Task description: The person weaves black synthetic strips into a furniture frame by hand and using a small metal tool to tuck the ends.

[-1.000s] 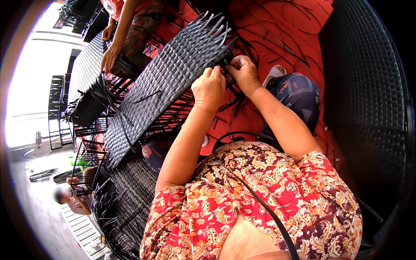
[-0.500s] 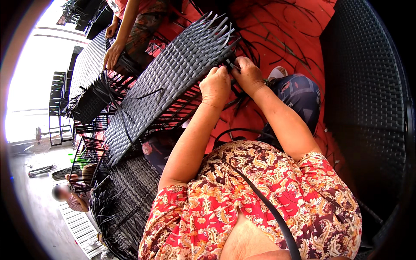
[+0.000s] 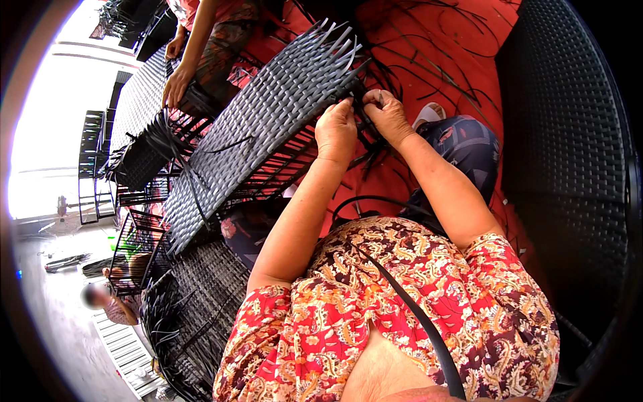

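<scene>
A long panel woven from grey plastic strips (image 3: 268,107) slants across a black metal frame (image 3: 278,171), its loose strip ends (image 3: 338,47) fanning out at the far end. At the panel's far right corner my left hand (image 3: 337,130) is closed, thumb and forefinger pinched together against the dark frame edge. Close beside it, my right hand (image 3: 388,115) is also closed, its fingers curled in a pinch. Whatever lies between the fingers of either hand is too small and dark to make out. A narrow gap separates the two hands.
Across the panel, a co-worker's hand (image 3: 177,86) rests by another woven piece (image 3: 137,100) and a bundle of black strips (image 3: 167,144). Loose strips litter the red ground cover (image 3: 429,40). A large dark woven panel (image 3: 569,120) stands at right; a dark woven piece (image 3: 201,301) lies lower left.
My hands have drawn slightly apart, the left shifting a little to the right. A short pale strip end seen between them earlier no longer shows clearly. The panel stays in place.
</scene>
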Demonstrator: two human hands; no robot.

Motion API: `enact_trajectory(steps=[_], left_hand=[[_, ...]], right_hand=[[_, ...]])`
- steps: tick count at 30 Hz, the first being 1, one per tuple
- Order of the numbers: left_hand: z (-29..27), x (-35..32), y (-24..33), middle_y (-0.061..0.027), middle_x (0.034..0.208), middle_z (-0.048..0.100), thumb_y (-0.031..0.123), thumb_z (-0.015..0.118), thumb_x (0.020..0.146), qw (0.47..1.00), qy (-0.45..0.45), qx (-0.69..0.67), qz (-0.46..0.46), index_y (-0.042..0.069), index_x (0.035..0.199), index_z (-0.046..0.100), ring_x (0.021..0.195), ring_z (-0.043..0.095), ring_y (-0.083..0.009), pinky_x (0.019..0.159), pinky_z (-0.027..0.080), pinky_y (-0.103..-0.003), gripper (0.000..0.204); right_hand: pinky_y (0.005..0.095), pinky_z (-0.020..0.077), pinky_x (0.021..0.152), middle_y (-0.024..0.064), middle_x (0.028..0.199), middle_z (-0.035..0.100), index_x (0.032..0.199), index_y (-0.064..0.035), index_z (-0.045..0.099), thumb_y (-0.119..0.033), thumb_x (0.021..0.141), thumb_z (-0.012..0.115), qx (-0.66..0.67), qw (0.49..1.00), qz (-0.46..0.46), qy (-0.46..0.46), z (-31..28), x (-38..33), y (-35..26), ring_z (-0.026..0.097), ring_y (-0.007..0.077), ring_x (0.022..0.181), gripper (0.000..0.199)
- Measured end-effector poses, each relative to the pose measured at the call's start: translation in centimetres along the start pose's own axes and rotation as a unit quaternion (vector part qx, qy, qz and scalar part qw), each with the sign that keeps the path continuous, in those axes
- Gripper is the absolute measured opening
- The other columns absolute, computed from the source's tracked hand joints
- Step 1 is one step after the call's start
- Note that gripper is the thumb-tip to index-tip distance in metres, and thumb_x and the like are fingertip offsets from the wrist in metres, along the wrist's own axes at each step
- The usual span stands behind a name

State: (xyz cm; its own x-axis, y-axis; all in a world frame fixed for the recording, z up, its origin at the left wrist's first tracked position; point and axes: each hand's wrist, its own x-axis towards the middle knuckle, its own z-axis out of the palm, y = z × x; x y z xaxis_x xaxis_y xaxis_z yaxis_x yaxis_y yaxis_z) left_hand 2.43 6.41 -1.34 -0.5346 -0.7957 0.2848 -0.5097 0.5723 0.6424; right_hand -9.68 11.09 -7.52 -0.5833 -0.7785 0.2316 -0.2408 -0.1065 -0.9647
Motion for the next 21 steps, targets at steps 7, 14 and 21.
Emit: enact_trajectory(steps=[7,14,21], left_hand=[[0.2,0.2,1.6,-0.0038,0.070,0.060,0.009,0.053,0.087,0.952,-0.056,-0.213,-0.211,0.004,0.108,0.063,0.042,0.051,-0.0117,0.041,0.044,-0.026,0.023],[0.2,1.1,1.1,-0.0032,0.065,0.060,0.014,0.061,0.083,0.948,-0.086,-0.220,-0.214,0.001,0.102,0.065,0.045,0.050,-0.0103,0.044,0.043,-0.025,0.023],[0.8,0.8,-1.4,-0.0014,0.062,0.056,0.008,0.053,0.081,0.964,-0.084,-0.213,-0.133,0.002,0.084,0.065,0.044,0.049,-0.0103,0.041,0.040,-0.024,0.013]], right_hand=[[0.0330,0.0463,0.074,0.0103,0.086,0.061,0.089,-0.0068,0.061,-0.014,0.074,0.058,-0.007,1.000,0.010,-0.010,-0.1,-0.1,0.1,0.058,0.0220,0.082,0.017],[0.0286,0.0477,0.070,0.0075,0.081,0.062,0.091,-0.0040,0.060,-0.008,0.079,0.056,0.113,0.987,0.110,-0.040,-0.4,-0.6,-0.9,0.058,0.0148,0.073,0.014],[0.0316,0.0487,0.077,0.0132,0.095,0.065,0.100,-0.0026,0.060,-0.006,0.085,0.052,0.046,0.999,-0.007,-0.017,-0.3,-0.8,-1.4,0.062,0.0227,0.087,0.017]])
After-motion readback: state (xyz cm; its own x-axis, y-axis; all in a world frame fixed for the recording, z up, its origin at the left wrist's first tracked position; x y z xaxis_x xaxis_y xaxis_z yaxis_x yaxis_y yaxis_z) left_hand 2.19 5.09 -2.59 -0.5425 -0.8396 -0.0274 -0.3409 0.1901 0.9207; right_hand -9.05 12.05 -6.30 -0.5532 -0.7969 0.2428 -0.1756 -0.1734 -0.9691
